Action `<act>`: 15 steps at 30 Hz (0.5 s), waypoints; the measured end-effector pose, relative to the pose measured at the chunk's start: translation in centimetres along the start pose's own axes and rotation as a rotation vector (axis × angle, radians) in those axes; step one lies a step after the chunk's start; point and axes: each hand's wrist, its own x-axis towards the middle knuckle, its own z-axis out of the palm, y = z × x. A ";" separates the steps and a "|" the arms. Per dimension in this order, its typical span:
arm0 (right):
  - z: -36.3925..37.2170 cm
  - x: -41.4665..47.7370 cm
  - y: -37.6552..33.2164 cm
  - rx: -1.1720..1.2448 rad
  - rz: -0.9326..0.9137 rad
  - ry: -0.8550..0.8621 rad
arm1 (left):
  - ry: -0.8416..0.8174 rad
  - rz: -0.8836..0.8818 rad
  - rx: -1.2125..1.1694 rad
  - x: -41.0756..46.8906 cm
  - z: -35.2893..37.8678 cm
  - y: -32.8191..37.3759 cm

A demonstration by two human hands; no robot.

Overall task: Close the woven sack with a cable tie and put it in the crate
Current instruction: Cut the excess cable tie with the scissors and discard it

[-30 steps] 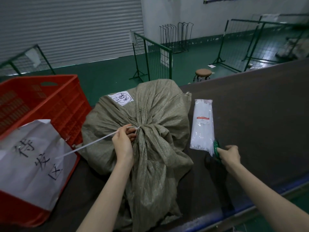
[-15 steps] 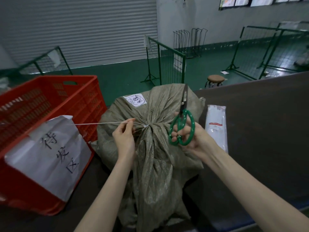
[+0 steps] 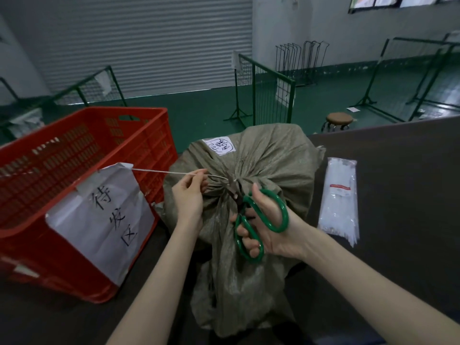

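Note:
A grey-green woven sack [image 3: 268,160] stands on the dark table, its neck gathered and cinched by a white cable tie [image 3: 159,172]. The tie's long tail runs left toward the crate. My left hand [image 3: 189,195] pinches that tail just beside the neck and holds it taut. My right hand [image 3: 268,227] grips green-handled scissors [image 3: 258,220], their blades pointing up-left at the tie by the neck. The red plastic crate [image 3: 82,125] sits to the left of the sack, with nothing visible inside.
A clear packet of white cable ties [image 3: 339,195] lies on the table right of the sack. A paper sign with handwriting [image 3: 104,215] hangs on the crate's near side. Green wire fences and a stool [image 3: 339,120] stand on the floor beyond.
My right hand picked the scissors up from beside the tie packet, raised them, then lowered their blades to the tie at the sack's neck. My left hand kept holding the tail, now stretched level.

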 end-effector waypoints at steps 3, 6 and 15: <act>0.4 0.4 -0.2 0.014 -0.008 0.021 | 0.025 0.001 0.004 -0.4 0.3 0.0; 1.0 1.1 -0.7 0.044 -0.034 0.060 | 0.035 0.043 0.008 -0.8 0.5 0.3; 1.1 3.5 -1.0 0.037 -0.091 0.144 | 0.023 0.104 -0.009 -1.8 0.3 0.6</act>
